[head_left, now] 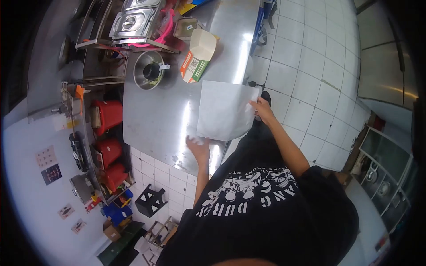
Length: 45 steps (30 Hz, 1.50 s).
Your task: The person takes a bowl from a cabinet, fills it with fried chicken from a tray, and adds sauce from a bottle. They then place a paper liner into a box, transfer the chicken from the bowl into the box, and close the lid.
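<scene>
A sheet of white paper (226,111) spans the space between my hands, partly over the steel table (155,115). My right hand (262,110) pinches the paper at its right edge. Near the paper's lower left corner is my left hand (199,148), low over the table's edge, its fingers apart but slightly blurred. Beyond the paper lies an open printed food box (199,55) in orange, green and white. To its left stands a steel bowl (143,82) with a dark cup and a white handle in it, over some green pieces.
Steel lidded containers (133,22) and a pink basket (165,33) sit at the table's far left. Red bins (108,116) line the left side. A black stool (151,200) stands on the tiled floor (293,84).
</scene>
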Available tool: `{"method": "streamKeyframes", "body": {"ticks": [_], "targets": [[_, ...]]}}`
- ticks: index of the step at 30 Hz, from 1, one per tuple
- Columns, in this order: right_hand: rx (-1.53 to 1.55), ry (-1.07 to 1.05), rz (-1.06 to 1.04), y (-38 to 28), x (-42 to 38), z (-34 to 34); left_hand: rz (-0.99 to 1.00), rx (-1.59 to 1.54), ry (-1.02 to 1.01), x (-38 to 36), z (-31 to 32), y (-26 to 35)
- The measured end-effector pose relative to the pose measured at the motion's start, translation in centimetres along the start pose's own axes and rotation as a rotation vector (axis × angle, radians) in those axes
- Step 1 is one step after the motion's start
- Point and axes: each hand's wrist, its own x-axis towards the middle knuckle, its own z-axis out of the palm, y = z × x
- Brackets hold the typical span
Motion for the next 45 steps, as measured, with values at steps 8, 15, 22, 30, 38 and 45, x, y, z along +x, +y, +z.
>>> {"method": "streamKeyframes", "body": {"ticks": [8, 15, 22, 30, 38, 45], "targets": [[0.095, -0.025, -0.047, 2.3, 0.2, -0.9, 1.264, 0.671, -0.221, 5.4, 10.5, 6.9], [0.392, 0.095, 0.054, 2.5, 1.1, -0.2, 1.365, 0.929, -0.270, 6.4, 11.8, 6.5], [0.486, 0.042, -0.057, 6.0, 4.9, 0.5, 1.372, 0.922, -0.196, 6.4, 12.5, 7.8], [0.592, -0.043, 0.084, 7.2, 4.3, 2.6, 1.380, 0.966, -0.198, 7.0, 12.4, 7.2], [0.675, -0.189, 0.199, 8.8, 5.3, 3.6, 1.349, 0.976, -0.231, 6.8, 12.3, 7.5], [0.677, -0.183, 0.314, 11.8, 3.9, 4.3, 1.341, 1.007, -0.234, 6.7, 12.2, 7.6]]}}
